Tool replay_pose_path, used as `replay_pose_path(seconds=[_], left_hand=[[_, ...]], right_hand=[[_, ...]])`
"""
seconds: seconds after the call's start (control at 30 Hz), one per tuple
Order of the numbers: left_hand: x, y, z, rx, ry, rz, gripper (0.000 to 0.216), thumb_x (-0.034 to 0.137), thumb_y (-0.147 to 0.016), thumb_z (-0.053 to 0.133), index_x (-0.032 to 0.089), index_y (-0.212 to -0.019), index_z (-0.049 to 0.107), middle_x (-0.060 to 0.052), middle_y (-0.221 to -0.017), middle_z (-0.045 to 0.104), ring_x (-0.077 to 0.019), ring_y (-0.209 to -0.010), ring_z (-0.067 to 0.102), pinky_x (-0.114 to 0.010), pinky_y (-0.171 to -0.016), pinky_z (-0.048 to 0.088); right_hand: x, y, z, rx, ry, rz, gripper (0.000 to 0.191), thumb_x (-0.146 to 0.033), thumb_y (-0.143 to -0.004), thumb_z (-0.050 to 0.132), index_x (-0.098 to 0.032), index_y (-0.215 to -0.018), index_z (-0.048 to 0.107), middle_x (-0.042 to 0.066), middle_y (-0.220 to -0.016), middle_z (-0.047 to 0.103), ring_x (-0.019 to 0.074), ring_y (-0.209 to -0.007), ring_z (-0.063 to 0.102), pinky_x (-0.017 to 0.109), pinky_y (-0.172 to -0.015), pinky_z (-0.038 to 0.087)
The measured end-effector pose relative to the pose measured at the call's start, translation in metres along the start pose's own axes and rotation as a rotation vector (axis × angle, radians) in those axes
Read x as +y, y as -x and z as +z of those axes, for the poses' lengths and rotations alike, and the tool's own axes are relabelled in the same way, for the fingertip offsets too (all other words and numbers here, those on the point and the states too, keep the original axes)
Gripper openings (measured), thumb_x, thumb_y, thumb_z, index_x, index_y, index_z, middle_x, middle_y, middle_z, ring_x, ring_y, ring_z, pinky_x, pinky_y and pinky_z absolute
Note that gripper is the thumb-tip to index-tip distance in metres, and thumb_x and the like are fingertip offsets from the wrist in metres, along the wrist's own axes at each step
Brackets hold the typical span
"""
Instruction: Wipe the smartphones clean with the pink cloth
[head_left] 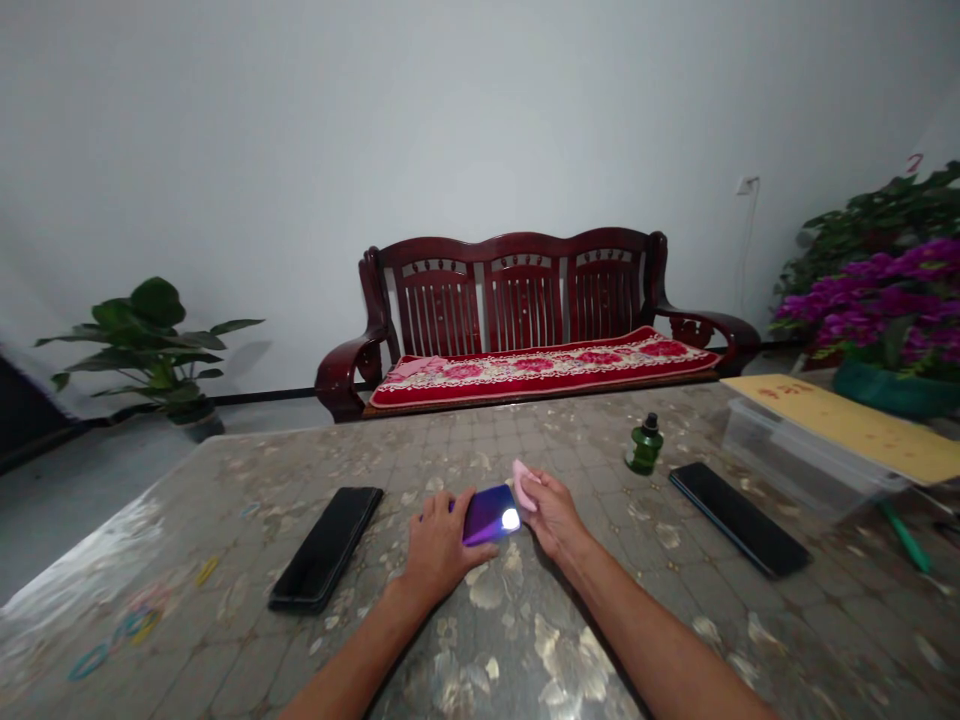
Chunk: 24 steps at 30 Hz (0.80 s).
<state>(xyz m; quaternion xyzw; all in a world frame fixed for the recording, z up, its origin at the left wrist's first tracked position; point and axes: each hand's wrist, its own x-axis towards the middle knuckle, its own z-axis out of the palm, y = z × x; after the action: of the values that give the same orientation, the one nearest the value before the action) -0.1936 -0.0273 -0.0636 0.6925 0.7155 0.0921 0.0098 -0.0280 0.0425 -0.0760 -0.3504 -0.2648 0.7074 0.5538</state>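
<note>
A purple-blue smartphone lies low over the patterned tabletop, a bright reflection or light glowing near its right end. My left hand grips the phone's left part, fingers over the far edge and thumb along the near one. Pinched in my right hand is a folded pink cloth, at the phone's right end. Whether the cloth touches the phone I cannot tell. A black smartphone lies to the left of my left hand, and another dark smartphone lies to the right of my right hand.
A small green bottle stands right of my hands. Behind the right phone is a clear plastic box under a yellow sheet. Colored bands lie at the left. A wooden bench stands beyond the table.
</note>
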Motion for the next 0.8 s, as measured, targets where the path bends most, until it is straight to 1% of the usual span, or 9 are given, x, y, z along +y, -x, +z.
replay_pose_path(seconds=[0.13,0.3,0.43,0.5,0.63,0.73,0.8], left_hand=[[0.0004,-0.0016,-0.0024,-0.013,0.002,-0.006,0.083,0.060,-0.070,0.075,0.028,-0.142,0.047,-0.011,-0.121,0.056,-0.0334,-0.114,0.052,-0.043,-0.092,0.041],[0.0028,-0.0020,-0.0060,-0.024,-0.003,0.009,0.081,0.059,-0.071,0.074,0.029,-0.142,0.047,-0.012,-0.121,0.057,-0.0339,-0.114,0.053,-0.043,-0.093,0.040],[0.0018,-0.0025,-0.0040,-0.029,-0.001,0.044,0.079,0.060,-0.074,0.070,0.027,-0.142,0.047,-0.011,-0.121,0.059,-0.0334,-0.114,0.053,-0.043,-0.094,0.039],[0.0007,-0.0025,-0.0021,-0.026,0.008,0.070,0.076,0.059,-0.076,0.069,0.024,-0.141,0.048,-0.012,-0.120,0.059,-0.0327,-0.113,0.053,-0.042,-0.095,0.039],[-0.0002,-0.0010,0.0000,-0.010,0.021,0.121,0.070,0.053,-0.077,0.070,0.020,-0.136,0.051,-0.011,-0.119,0.060,-0.0312,-0.110,0.054,-0.041,-0.097,0.040],[0.0004,0.0010,0.0002,-0.011,0.018,0.121,0.067,0.050,-0.077,0.069,0.018,-0.134,0.052,-0.012,-0.117,0.060,-0.0312,-0.109,0.054,-0.041,-0.096,0.041],[0.0006,0.0021,0.0001,-0.008,0.020,0.110,0.066,0.048,-0.079,0.068,0.016,-0.133,0.052,-0.013,-0.116,0.060,-0.0314,-0.108,0.054,-0.041,-0.096,0.041]], right_hand=[[-0.0003,-0.0029,-0.0036,-0.001,-0.052,0.034,0.039,-0.030,-0.051,0.086,-0.017,-0.083,0.067,0.001,-0.071,0.067,0.0153,-0.063,0.060,0.027,-0.058,0.049],[-0.0038,-0.0027,-0.0044,-0.009,-0.079,0.050,0.038,-0.029,-0.053,0.086,-0.018,-0.084,0.068,0.002,-0.073,0.068,0.0159,-0.063,0.061,0.028,-0.059,0.050],[-0.0016,-0.0021,-0.0018,-0.004,-0.075,0.046,0.037,-0.029,-0.052,0.087,-0.017,-0.082,0.069,0.002,-0.071,0.067,0.0137,-0.060,0.058,0.024,-0.056,0.047],[0.0013,-0.0012,0.0000,-0.015,-0.059,0.027,0.036,-0.030,-0.052,0.088,-0.017,-0.079,0.069,0.001,-0.070,0.066,0.0126,-0.060,0.057,0.023,-0.055,0.045],[0.0033,0.0021,0.0022,-0.013,-0.017,0.016,0.039,-0.034,-0.050,0.088,-0.017,-0.079,0.070,0.001,-0.070,0.066,0.0130,-0.061,0.057,0.024,-0.057,0.046],[0.0000,0.0038,0.0024,0.000,0.057,0.015,0.042,-0.038,-0.050,0.087,-0.017,-0.082,0.069,0.001,-0.071,0.066,0.0137,-0.061,0.057,0.025,-0.056,0.046],[-0.0023,0.0033,0.0019,-0.005,0.141,-0.036,0.040,-0.040,-0.053,0.084,-0.016,-0.082,0.070,0.000,-0.070,0.065,0.0140,-0.061,0.056,0.025,-0.057,0.045]])
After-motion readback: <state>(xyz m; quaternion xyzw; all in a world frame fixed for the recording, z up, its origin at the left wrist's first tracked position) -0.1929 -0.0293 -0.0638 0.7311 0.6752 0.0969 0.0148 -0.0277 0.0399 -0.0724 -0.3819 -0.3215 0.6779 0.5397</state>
